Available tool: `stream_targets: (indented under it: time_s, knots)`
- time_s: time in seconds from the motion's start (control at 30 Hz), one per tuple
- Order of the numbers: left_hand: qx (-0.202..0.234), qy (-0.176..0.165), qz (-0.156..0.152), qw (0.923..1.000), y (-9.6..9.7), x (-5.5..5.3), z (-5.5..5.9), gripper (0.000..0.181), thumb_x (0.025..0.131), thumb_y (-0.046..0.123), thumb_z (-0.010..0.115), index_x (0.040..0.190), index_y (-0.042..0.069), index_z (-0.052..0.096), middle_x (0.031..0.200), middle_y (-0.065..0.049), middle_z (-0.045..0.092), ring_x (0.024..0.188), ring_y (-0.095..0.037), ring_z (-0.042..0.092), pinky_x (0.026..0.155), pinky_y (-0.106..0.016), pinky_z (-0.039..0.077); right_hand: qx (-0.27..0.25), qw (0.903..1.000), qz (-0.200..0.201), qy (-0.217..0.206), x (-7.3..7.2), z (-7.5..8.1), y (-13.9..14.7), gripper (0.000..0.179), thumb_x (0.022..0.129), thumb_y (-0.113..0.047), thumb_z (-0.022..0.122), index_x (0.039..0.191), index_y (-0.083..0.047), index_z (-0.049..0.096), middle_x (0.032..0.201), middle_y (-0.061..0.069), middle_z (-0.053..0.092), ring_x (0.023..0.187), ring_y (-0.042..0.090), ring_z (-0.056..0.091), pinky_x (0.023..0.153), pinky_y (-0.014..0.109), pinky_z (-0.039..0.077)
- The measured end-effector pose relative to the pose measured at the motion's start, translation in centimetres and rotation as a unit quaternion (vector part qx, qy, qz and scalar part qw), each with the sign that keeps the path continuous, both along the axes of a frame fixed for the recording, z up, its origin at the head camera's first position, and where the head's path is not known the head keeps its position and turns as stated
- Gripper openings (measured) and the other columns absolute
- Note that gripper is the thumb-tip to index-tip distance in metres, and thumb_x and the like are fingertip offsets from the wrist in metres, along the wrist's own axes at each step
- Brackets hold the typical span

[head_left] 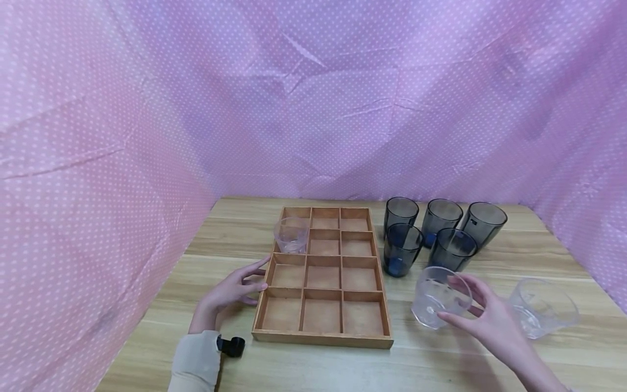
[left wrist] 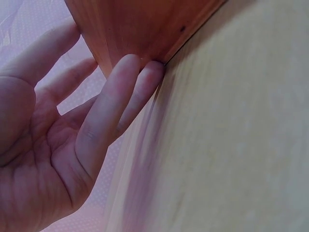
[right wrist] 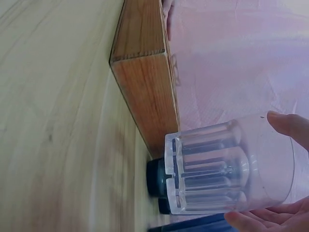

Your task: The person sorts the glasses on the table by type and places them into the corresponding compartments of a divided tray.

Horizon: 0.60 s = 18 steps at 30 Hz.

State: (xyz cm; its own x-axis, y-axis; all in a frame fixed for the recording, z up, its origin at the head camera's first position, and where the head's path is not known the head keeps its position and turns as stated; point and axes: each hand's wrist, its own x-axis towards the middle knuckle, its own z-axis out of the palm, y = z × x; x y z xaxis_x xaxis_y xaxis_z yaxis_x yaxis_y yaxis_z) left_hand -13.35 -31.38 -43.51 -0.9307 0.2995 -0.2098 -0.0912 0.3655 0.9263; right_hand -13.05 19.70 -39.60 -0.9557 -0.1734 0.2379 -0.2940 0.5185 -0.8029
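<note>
My right hand grips a clear plastic cup near its rim, thumb on one side and fingers on the other. In the right wrist view the cup's ribbed base hangs off the table, close to the box's corner. My left hand rests its extended fingertips against the left side of a wooden compartment box. Another clear cup sits in the box's left column, second row from the back. A third clear cup stands behind my right wrist at the right.
Several dark grey-blue tumblers, including a front one and a far right one, stand grouped right of the box. The wood-grain table is bounded by pink dotted cloth at the back and sides. A black wrist device sits on my left wrist.
</note>
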Motion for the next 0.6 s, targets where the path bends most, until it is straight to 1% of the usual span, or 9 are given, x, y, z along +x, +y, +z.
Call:
stream_targets:
  time_s: [0.23, 0.37, 0.47, 0.5, 0.6]
  knots:
    - [-0.002, 0.000, 0.002, 1.0000, 0.0, 0.0, 0.0, 0.074, 0.095, 0.025, 0.062, 0.156, 0.018, 0.020, 0.151, -0.035, 0.024, 0.123, -0.048, 0.050, 0.083, -0.044, 0.060, -0.014, 0.9996, 0.024, -0.001, -0.1, 0.5, -1.2, 0.075, 0.072, -0.008, 0.084, 0.135, 0.000, 0.045, 0.117, -0.040, 0.049, 0.106, -0.026, 0.044, 0.080, -0.001, 0.044]
    - [0.001, 0.000, 0.001, 1.0000, 0.0, 0.0, 0.0, 0.074, 0.095, 0.024, 0.062, 0.156, 0.018, 0.019, 0.151, -0.035, 0.023, 0.124, -0.051, 0.048, 0.083, -0.045, 0.060, -0.019, 0.9993, 0.032, 0.003, -0.1, 0.7, -1.8, 0.075, 0.071, -0.008, 0.085, 0.135, -0.001, 0.046, 0.117, -0.039, 0.050, 0.107, -0.025, 0.045, 0.081, 0.000, 0.045]
    - [0.002, 0.000, 0.002, 1.0000, 0.0, 0.0, -0.1, 0.074, 0.095, 0.024, 0.062, 0.156, 0.018, 0.019, 0.151, -0.035, 0.023, 0.124, -0.051, 0.048, 0.083, -0.045, 0.060, -0.020, 0.9991, 0.036, 0.003, -0.1, 0.9, -2.3, 0.077, 0.071, -0.010, 0.086, 0.136, -0.001, 0.046, 0.118, -0.035, 0.053, 0.107, -0.024, 0.046, 0.082, 0.000, 0.046]
    - [0.002, 0.000, 0.003, 1.0000, 0.0, 0.0, -0.1, 0.074, 0.095, 0.024, 0.062, 0.156, 0.018, 0.019, 0.151, -0.035, 0.023, 0.124, -0.050, 0.048, 0.083, -0.045, 0.060, -0.018, 0.9992, 0.036, 0.003, -0.1, 1.0, -2.5, 0.077, 0.070, -0.010, 0.086, 0.136, -0.001, 0.046, 0.120, -0.030, 0.056, 0.107, -0.024, 0.047, 0.082, 0.001, 0.046]
    - [0.002, 0.002, 0.002, 1.0000, 0.1, 0.0, -0.1, 0.074, 0.095, 0.024, 0.062, 0.156, 0.018, 0.019, 0.151, -0.035, 0.024, 0.122, -0.047, 0.051, 0.082, -0.044, 0.060, -0.014, 0.9991, 0.038, -0.009, -0.2, 1.2, -3.2, 0.078, 0.071, -0.012, 0.086, 0.136, -0.002, 0.045, 0.127, -0.004, 0.064, 0.106, -0.023, 0.047, 0.082, 0.003, 0.047]
